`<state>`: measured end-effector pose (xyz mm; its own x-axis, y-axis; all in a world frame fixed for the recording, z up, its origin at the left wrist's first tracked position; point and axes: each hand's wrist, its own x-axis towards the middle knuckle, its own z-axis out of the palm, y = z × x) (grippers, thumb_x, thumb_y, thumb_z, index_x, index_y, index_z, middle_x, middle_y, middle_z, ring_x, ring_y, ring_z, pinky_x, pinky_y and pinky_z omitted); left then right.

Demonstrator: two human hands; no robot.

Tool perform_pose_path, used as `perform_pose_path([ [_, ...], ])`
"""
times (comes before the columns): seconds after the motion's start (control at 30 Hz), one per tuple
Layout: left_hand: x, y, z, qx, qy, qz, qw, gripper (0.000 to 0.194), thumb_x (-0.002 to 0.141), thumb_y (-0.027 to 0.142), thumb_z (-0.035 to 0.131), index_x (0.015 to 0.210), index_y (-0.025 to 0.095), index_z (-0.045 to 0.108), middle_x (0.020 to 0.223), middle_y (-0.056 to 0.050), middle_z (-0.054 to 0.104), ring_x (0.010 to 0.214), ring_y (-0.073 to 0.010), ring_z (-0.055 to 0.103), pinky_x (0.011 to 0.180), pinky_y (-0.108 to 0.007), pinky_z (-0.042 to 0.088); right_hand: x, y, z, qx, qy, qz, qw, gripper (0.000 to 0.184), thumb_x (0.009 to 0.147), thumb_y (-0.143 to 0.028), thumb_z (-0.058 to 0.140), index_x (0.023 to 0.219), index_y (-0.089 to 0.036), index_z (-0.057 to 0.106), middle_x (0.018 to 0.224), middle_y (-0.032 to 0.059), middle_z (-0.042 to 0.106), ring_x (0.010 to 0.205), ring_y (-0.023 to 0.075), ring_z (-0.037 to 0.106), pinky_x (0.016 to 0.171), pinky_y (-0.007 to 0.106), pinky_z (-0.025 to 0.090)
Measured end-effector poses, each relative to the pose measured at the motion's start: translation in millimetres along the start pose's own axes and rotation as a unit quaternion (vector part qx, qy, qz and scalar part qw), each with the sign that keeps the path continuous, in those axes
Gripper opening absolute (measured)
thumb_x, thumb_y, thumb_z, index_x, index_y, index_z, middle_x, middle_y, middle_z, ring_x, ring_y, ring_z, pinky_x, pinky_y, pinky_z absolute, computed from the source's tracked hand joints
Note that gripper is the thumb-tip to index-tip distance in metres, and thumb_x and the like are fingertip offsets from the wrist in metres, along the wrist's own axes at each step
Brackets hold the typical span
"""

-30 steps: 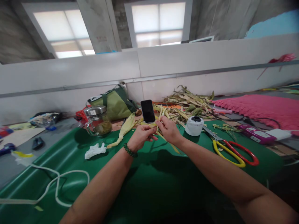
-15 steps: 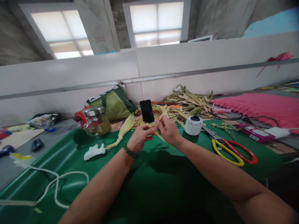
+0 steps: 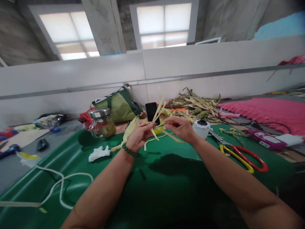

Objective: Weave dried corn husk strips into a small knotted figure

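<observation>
Right hand (image 3: 181, 128) drawn aside, left hand (image 3: 140, 136) pinching husk strips (image 3: 158, 112)

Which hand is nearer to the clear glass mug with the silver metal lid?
Left. The left hand is a short way right of the glass mug; the right hand is farther right, beyond the left one.

A clear glass mug with a metal lid (image 3: 101, 124) stands before a green fabric bag (image 3: 119, 106), left of a black upright phone (image 3: 152, 113) on a work surface spread with a green sheet (image 3: 166, 197). Right of the phone sit a white spool (image 3: 201, 129) and red-and-yellow-handled metal scissors (image 3: 233, 151), with a heap of dry pale husks (image 3: 193, 103) behind and a pink fringed cloth (image 3: 264, 113) farther right.
</observation>
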<state>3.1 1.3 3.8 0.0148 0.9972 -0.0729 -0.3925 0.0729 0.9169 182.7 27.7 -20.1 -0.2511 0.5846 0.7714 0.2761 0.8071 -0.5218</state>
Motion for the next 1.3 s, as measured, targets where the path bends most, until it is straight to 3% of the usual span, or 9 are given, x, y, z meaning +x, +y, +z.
perform_pose_path([
  [0.07,1.3,3.0,-1.6,-0.006,-0.003,-0.017,1.000,0.008,0.067,0.004,0.072,0.069,0.011,0.069,0.063,0.000,0.065,0.053,-0.0062,0.059,0.050,-0.014,0.050,-0.2,1.1,-1.1,-0.023,-0.040,-0.072,0.996,0.018,0.083,-0.028,0.059,0.095,-0.021,0.071,0.083,0.0043,0.071,0.066,0.0121,0.062,0.058,0.023,0.048],
  [0.17,1.1,2.5,-1.5,0.006,-0.017,-0.029,0.999,0.009,0.066,0.005,0.073,0.069,0.011,0.068,0.056,0.002,0.062,0.048,-0.0054,0.056,0.050,-0.015,0.050,-2.2,-2.1,3.7,-0.006,-0.103,-0.115,0.988,0.021,0.086,-0.026,0.055,0.095,-0.023,0.074,0.094,0.0059,0.072,0.083,0.0147,0.067,0.072,0.025,0.051],
  [0.3,-1.5,-3.7,0.6,0.071,-0.045,0.006,0.996,0.011,0.061,0.011,0.078,0.067,0.013,0.070,0.060,0.001,0.065,0.053,-0.0075,0.058,0.051,-0.016,0.047,-4.1,-11.6,11.6,0.056,-0.100,-0.009,0.993,0.025,0.086,-0.038,0.056,0.084,-0.020,0.074,0.073,0.0031,0.068,0.060,0.0121,0.062,0.058,0.024,0.050],
  [0.43,-3.8,-8.1,1.7,0.165,-0.078,0.073,0.981,0.011,0.058,0.020,0.080,0.066,0.015,0.073,0.064,0.000,0.068,0.059,-0.0103,0.059,0.056,-0.020,0.046,-1.5,-19.3,13.4,0.106,-0.115,0.103,0.982,0.033,0.083,-0.042,0.057,0.064,-0.018,0.067,0.048,-0.0034,0.052,0.042,0.0079,0.049,0.045,0.021,0.042],
  [0.63,-3.5,-8.3,1.7,0.201,-0.104,0.063,0.972,0.013,0.057,0.024,0.079,0.063,0.015,0.072,0.064,-0.002,0.067,0.063,-0.0132,0.059,0.060,-0.023,0.046,4.0,-19.1,9.1,0.213,-0.123,0.248,0.937,0.030,0.063,-0.044,0.073,0.061,-0.015,0.066,0.049,-0.0037,0.055,0.038,0.0059,0.046,0.038,0.019,0.037],
  [0.83,-4.8,-8.4,3.5,0.164,-0.113,0.041,0.979,0.009,0.058,0.020,0.072,0.063,0.013,0.069,0.068,-0.004,0.068,0.065,-0.0145,0.061,0.064,-0.026,0.050,6.1,-18.9,5.4,0.182,-0.111,0.324,0.922,0.031,0.050,-0.038,0.082,0.056,-0.013,0.065,0.043,-0.0036,0.056,0.035,0.0050,0.045,0.035,0.018,0.036],
  [1.07,-1.8,-15.4,0.6,0.208,-0.104,0.101,0.967,0.022,0.060,0.035,0.077,0.061,0.014,0.071,0.061,-0.003,0.067,0.059,-0.0134,0.056,0.058,-0.024,0.046,3.3,-17.0,9.6,0.140,-0.125,0.280,0.942,0.030,0.060,-0.041,0.076,0.056,-0.013,0.065,0.043,-0.0030,0.054,0.034,0.0056,0.043,0.033,0.019,0.035],
  [1.2,0.8,-13.1,-1.6,0.194,-0.090,0.111,0.971,0.023,0.060,0.036,0.078,0.061,0.014,0.070,0.061,-0.002,0.066,0.060,-0.0134,0.057,0.060,-0.025,0.046,0.3,-12.9,10.0,0.064,-0.011,0.202,0.977,0.031,0.070,-0.045,0.069,0.063,-0.015,0.063,0.046,-0.0035,0.053,0.035,0.0074,0.045,0.035,0.021,0.036],
  [1.3,0.8,-10.4,-1.6,0.199,-0.096,0.092,0.971,0.017,0.061,0.030,0.077,0.061,0.015,0.070,0.060,-0.001,0.066,0.060,-0.0138,0.058,0.060,-0.026,0.047,-1.1,-12.8,8.0,0.048,0.070,0.159,0.984,0.030,0.080,-0.047,0.059,0.080,-0.018,0.066,0.054,-0.0020,0.058,0.037,0.0087,0.048,0.038,0.023,0.039],
])
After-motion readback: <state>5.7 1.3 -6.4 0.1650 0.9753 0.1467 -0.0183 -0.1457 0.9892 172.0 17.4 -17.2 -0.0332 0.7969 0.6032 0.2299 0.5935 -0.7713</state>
